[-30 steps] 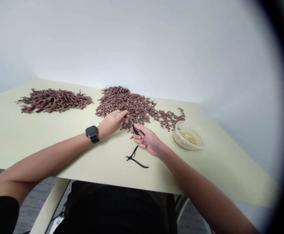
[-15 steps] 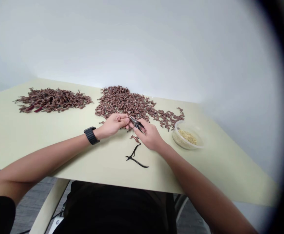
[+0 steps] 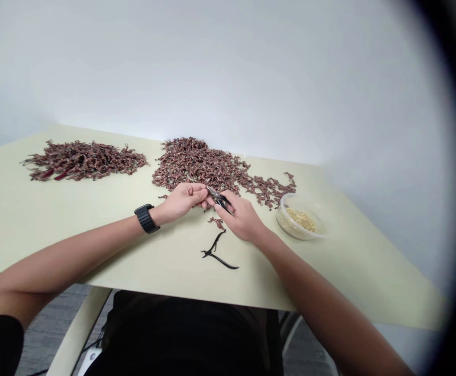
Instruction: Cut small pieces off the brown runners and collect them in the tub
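Observation:
My right hand is closed round the dark handles of a pair of pliers, whose jaws point up and left. Against the jaw tips, my left hand pinches with thumb and forefinger; what lies between them is too small to make out. Behind both hands spreads a large heap of small reddish-brown pieces. A few similar pieces lie just below the hands. Nearer the table's front edge rests a black pair of nippers with its handles spread.
Another reddish-brown pile lies at the left. To the right, a clear plastic bowl holds small yellowish bits. The pale table meets a white wall at the back.
The plier handles look squeezed closer together in my right hand than before. Both hands keep nearly the same place, and nothing on the table has moved.

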{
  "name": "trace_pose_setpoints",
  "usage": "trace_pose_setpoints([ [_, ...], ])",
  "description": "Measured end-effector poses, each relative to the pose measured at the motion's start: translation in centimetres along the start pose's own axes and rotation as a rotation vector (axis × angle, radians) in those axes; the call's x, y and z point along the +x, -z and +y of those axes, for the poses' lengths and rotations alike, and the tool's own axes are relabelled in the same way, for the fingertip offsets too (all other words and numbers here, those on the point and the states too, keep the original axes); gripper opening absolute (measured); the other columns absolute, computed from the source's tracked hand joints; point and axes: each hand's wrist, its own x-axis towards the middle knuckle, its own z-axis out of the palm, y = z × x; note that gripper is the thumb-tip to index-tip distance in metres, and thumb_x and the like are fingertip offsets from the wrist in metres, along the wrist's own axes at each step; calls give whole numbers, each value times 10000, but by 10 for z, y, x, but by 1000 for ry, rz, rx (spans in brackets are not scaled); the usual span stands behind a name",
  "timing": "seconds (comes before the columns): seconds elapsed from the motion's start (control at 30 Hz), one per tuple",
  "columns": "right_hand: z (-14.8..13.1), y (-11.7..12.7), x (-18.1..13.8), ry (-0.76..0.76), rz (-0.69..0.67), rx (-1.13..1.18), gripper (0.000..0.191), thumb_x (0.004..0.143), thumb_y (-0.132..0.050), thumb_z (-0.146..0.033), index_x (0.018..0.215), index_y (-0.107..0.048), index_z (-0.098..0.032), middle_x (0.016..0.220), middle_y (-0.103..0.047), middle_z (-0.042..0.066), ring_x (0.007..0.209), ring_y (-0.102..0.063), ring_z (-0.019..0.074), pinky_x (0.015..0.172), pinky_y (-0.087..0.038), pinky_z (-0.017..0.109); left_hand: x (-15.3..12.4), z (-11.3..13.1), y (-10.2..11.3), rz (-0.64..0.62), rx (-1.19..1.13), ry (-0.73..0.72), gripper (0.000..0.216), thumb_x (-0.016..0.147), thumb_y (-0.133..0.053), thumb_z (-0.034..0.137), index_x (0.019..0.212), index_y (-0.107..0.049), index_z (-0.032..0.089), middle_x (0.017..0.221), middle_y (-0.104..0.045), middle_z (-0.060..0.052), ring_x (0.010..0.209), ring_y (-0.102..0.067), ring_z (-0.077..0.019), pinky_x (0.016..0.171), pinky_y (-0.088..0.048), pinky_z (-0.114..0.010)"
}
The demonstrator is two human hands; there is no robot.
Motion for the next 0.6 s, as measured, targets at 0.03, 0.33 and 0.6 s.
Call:
trace_pose_setpoints([
  [0.03,-1,0,0,-16,-6,18,238,975,-523,-429,1057,-631,-234,686,-555,-23,613,-489,150,643,-361,277,0,0,0,15,0,0,397,954,-641,490,948,-749,108,915,-734,-125,761,-617,-137,739,-508,-269],
  [0.33,-5,-7,-1,-152,-79,250,233,981,-502,-444,1008,-602,-236,728,-593,-12,659,-546,162,625,-415,277,0,-2,0,149,82,-31,395,929,-679,453,1127,-703,112,901,-734,-99,720,-625,-132,712,-525,-274],
  [0.6,11,-6,2,-144,37,130,254,973,-511,-474,900,-545,-233,725,-522,-20,684,-485,162,646,-366,285,11,-15,27,313,330,3,457,913,-664,497,1181,-692,128,926,-756,-113,753,-673,-174,712,-532,-299],
])
